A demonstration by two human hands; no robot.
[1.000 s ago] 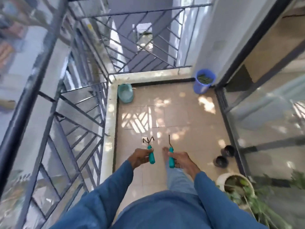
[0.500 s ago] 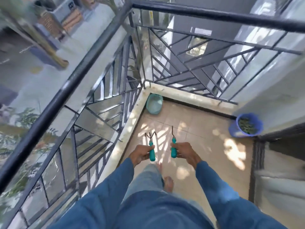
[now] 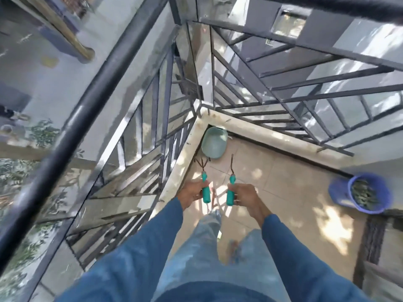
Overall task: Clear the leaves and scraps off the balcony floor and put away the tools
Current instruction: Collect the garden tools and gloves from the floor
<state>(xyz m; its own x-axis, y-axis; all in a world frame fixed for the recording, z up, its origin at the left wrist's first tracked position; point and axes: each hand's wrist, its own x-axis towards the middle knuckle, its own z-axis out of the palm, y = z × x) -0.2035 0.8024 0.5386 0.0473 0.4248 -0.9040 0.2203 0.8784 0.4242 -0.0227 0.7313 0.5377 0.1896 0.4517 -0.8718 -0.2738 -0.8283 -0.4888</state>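
Sleeves: your blue sleeves [image 3: 130, 247] reach forward from the bottom edge, one on each side of your pale jeans [image 3: 207, 236].
Foot: a blurred foot [image 3: 233, 251] shows below your right-hand fingers, on the tiles.
Left hand: your left hand [image 3: 192, 192] has its fingers curled tight around the teal handle of the claw rake [image 3: 206, 190], knuckles turned outward.
Right hand: your right hand [image 3: 244, 196] has its fingers clamped the same way around the teal handle of the weeder [image 3: 230, 192].
Tools: both handles stand side by side, close but apart, with the butt ends poking out below your fingers and the metal ends pointing away from you. The rake's dark tines spread just beyond your left fingers. The weeder's thin shaft runs straight out past your right fingers.
Balcony floor: the beige tiles of the balcony floor [image 3: 283, 182] lie under both hands, dappled with sun patches.
Teal tub: a pale teal tub [image 3: 214, 144] sits in the corner just past the tool tips, its hollow turned toward you.
Blue bucket: a blue bucket [image 3: 340, 190] stands well to the right of your right fingers, by the wall. Green leaves [image 3: 364, 195] lie inside it.
Railing: the dark metal railing [image 3: 87, 105] runs along to the left of your left fingers and across beyond the tub, above a pale curb [image 3: 178, 166].
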